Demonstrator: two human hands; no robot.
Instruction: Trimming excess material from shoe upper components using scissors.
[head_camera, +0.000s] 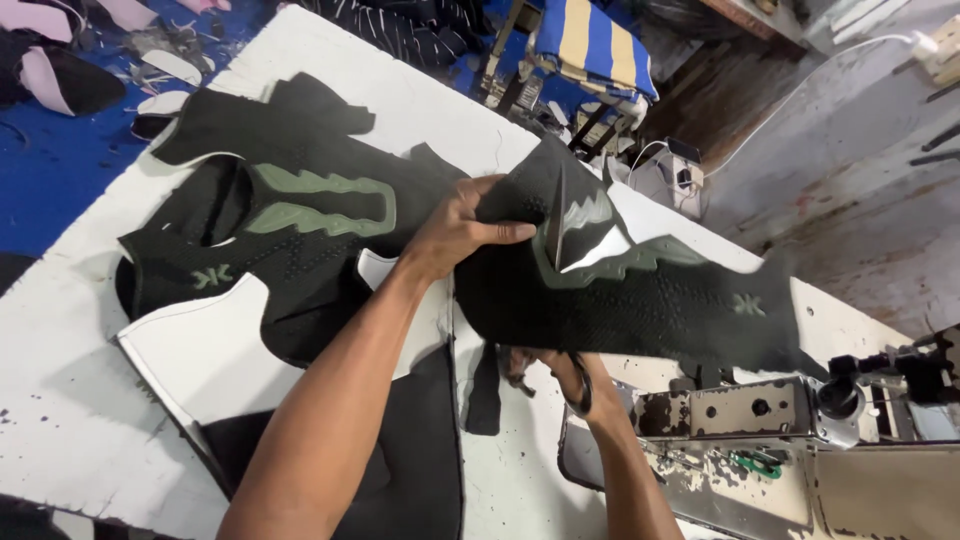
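Observation:
My left hand (455, 232) grips the upper edge of a black knit shoe upper piece (640, 300) with grey-green trim, held up over the white table (70, 400). My right hand (565, 378) is below that piece, mostly hidden by it, with the black loop of a scissors handle (583, 390) around its fingers. A stack of similar black knit pieces (280, 220) with green trim lies flat on the table to the left of my left hand.
A worn metal sewing machine (760, 440) sits at the lower right with green-handled snips (757, 462) on it. Black foam sheets (420, 470) lie near the front edge. Fabric scraps litter the blue floor (60, 160) at upper left. A striped cloth (590, 45) hangs behind.

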